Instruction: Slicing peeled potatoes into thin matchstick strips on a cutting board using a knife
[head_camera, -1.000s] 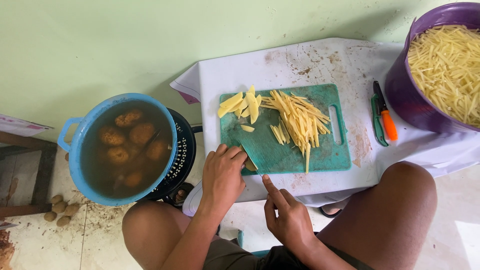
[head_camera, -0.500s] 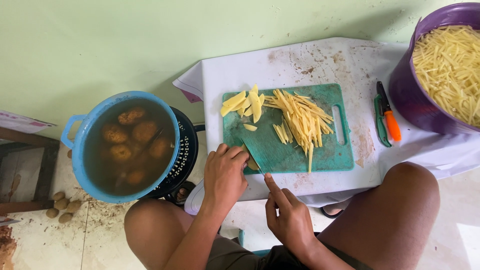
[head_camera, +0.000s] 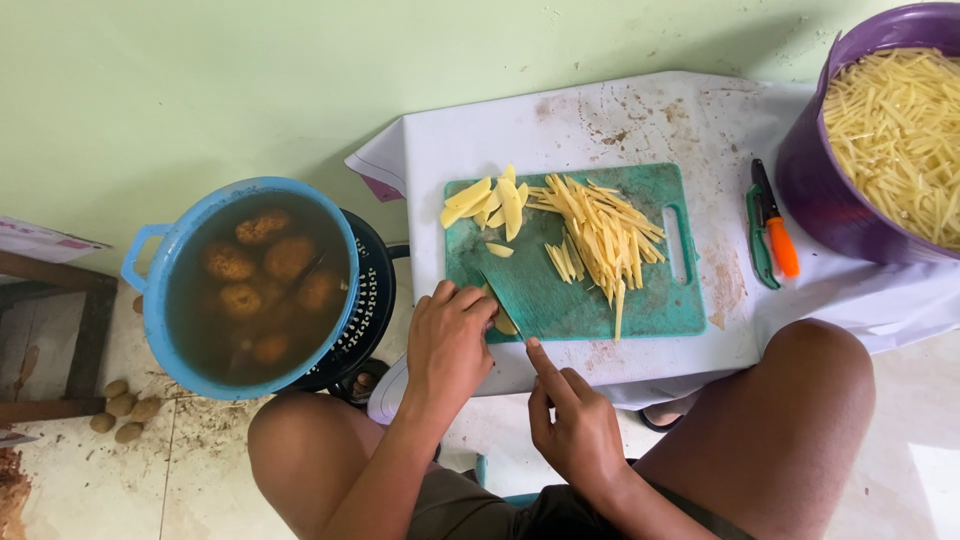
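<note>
A green cutting board lies on a white-covered low table. On it are potato slices and a pile of thin potato sticks. At the board's near left edge my left hand presses down a small yellow potato piece. My right hand grips a knife, index finger stretched along its spine. The blade slants across the board, right beside my left fingertips.
A purple tub full of potato sticks stands at the right, with a green-and-orange peeler beside it. On the left, a blue pot of water holds whole potatoes over a black basket. Small potatoes lie on the floor.
Both hands stay at the board's near edge, with the knife against the potato piece. The view has shifted only slightly.
</note>
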